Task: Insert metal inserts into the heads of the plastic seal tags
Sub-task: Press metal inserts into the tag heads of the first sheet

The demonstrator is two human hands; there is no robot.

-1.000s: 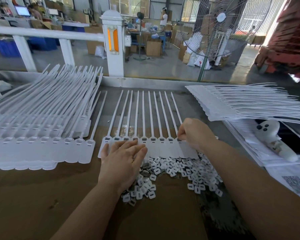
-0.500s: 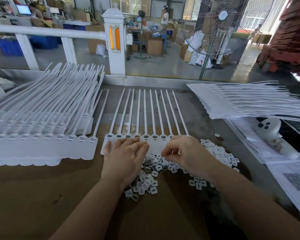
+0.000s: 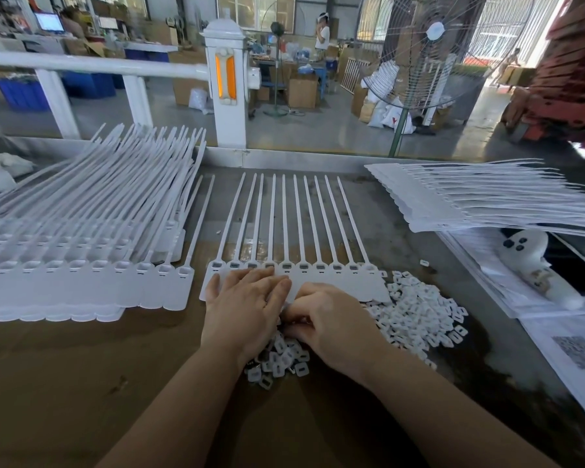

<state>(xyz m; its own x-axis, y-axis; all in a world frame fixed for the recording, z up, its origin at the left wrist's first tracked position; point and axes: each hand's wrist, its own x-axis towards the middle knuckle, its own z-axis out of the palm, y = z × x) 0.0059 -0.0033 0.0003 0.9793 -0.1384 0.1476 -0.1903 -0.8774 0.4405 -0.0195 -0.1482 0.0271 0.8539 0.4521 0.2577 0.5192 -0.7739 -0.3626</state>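
Right grip curls into small, squarish white inserts.

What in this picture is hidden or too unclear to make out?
Head view only:
- Right hand: its curled fingers hide whether it holds an insert.
- Pile of inserts: partly covered by both hands.
- Row of seal tags: the left hand covers some flags.
- Finished stack: cut off at the left edge.

You are in a factory hall: stacked cardboard boxes, a big pedestal fan, blue crates, concrete floor.
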